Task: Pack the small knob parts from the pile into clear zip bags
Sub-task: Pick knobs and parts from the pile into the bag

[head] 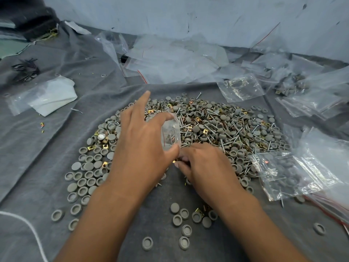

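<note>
A wide pile (217,127) of grey round knob caps, silver screws and gold square clips lies on a grey cloth. My left hand (143,146) hovers over the pile's left side and holds a small clear zip bag (171,132) between thumb and fingers, with the index finger pointing up and away. A few parts show inside the bag. Just below the bag, my right hand (204,165) rests on the pile's near edge with its fingertips curled over small parts; a gold clip shows at the fingertips.
Loose grey caps (184,214) are scattered on the grey cloth (47,167) near me. Empty clear zip bags (175,59) heap at the back. Filled bags (279,173) lie at the right and far right. A white cord (28,224) runs at the lower left.
</note>
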`<state>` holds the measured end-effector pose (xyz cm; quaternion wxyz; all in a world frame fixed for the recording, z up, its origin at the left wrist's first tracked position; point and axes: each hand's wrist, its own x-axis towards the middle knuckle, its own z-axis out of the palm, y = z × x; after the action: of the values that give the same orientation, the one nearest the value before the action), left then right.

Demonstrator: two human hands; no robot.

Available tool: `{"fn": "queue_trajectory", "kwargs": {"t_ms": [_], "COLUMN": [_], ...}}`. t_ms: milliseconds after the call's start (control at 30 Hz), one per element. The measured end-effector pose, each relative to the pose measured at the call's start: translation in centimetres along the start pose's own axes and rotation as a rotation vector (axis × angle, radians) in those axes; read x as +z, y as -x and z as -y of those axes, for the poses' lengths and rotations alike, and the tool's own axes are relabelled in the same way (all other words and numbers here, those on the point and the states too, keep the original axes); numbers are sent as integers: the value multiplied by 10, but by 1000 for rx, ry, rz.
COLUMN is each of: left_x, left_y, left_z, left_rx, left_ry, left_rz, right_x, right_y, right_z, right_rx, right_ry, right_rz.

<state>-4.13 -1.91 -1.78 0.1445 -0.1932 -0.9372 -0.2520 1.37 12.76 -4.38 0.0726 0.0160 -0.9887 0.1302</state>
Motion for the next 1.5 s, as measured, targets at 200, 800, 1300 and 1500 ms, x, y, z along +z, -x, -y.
{"fn": "queue_trajectory", "kwargs": {"t_ms": [200,800,1300,1500], "left_x": [1,-3,-3,-5], "left_y": [0,-2,0,0], "left_z": [1,5,-7,-6], "left_rx": [23,-40,5,-1], "left_ry": [49,16,94,167], "left_rz": [-38,-35,21,86], "right_x": [-1,4,-14,-13], "right_y": [0,-8,-10,-9], "right_z": [0,5,12,14], "right_rx": [27,78,-98,-181], "right_ry": [-22,28,-442,-367], "right_rz": [31,-61,-475,-524]}}
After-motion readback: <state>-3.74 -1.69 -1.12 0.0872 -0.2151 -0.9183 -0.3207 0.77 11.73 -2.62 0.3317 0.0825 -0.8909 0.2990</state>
